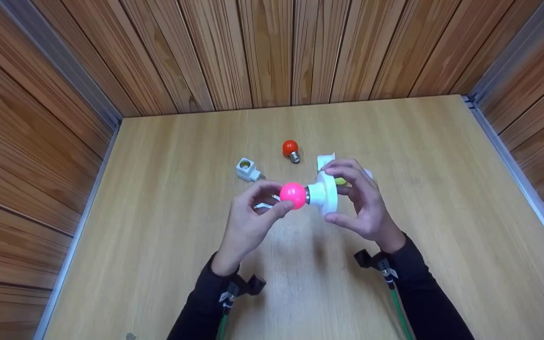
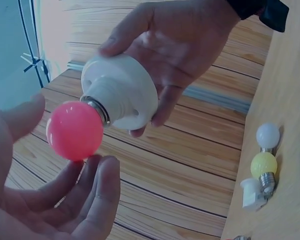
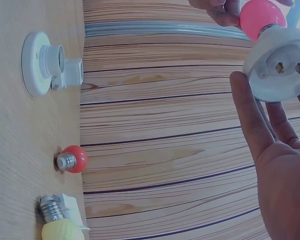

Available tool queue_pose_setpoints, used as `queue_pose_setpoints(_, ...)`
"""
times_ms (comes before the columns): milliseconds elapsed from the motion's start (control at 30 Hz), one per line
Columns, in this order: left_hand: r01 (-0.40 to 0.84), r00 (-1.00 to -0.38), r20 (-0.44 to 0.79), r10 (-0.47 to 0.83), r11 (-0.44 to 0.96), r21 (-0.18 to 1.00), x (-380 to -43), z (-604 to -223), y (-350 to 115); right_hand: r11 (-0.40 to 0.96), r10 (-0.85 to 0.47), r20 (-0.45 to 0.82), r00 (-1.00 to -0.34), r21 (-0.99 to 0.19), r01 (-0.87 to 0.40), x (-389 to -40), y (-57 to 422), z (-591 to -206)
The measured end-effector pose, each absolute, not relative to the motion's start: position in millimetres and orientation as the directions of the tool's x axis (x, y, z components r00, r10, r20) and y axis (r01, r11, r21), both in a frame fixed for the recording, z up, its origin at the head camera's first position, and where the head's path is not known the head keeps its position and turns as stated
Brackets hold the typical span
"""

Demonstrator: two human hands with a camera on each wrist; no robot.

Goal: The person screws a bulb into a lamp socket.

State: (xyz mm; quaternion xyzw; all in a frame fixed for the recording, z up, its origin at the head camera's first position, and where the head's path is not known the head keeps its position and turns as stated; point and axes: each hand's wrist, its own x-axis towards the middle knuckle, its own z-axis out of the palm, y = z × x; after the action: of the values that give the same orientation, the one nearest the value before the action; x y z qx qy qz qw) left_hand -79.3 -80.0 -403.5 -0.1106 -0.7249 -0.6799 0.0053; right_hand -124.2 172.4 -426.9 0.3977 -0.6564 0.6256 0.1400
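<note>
A pink light bulb [image 1: 293, 195] sits with its metal base in the mouth of a white lamp holder [image 1: 327, 193], both held above the table. My left hand [image 1: 252, 219] has its fingers and thumb curled around the bulb's round end. In the left wrist view, the left fingertips [image 2: 92, 165] are right at the underside of the bulb. My right hand [image 1: 365, 205] grips the lamp holder by the rim of its wide round base. Two brass screw contacts [image 3: 289, 68] show in the holder's hollow back, which faces the right wrist camera.
On the table [image 1: 168, 236] lie a red bulb [image 1: 290, 148] and a white plug-in socket [image 1: 247, 169]. A second round lamp holder [image 3: 36, 65] is mostly behind my left hand in the head view. A yellow bulb [image 2: 264, 164], a white bulb [image 2: 267, 135] and another white socket [image 2: 251, 195] lie grouped together.
</note>
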Motion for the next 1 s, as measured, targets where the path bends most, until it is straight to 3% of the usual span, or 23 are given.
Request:
queue_pose_setpoints(300,0.091,-0.988,0.091,0.123,0.000,0.996,-77.6,-401.1,-78.0,-0.072,-0.364,0.665,-0.652,-0.718,-0.692,-122.7,172.6,-426.9)
queue_pose_setpoints(1000,0.236,-0.967,0.243,0.075,-0.090,0.968,-74.5,-401.9,-73.3,-0.054,-0.350,0.663,-0.662,-0.719,-0.692,-121.3,170.9,-425.8)
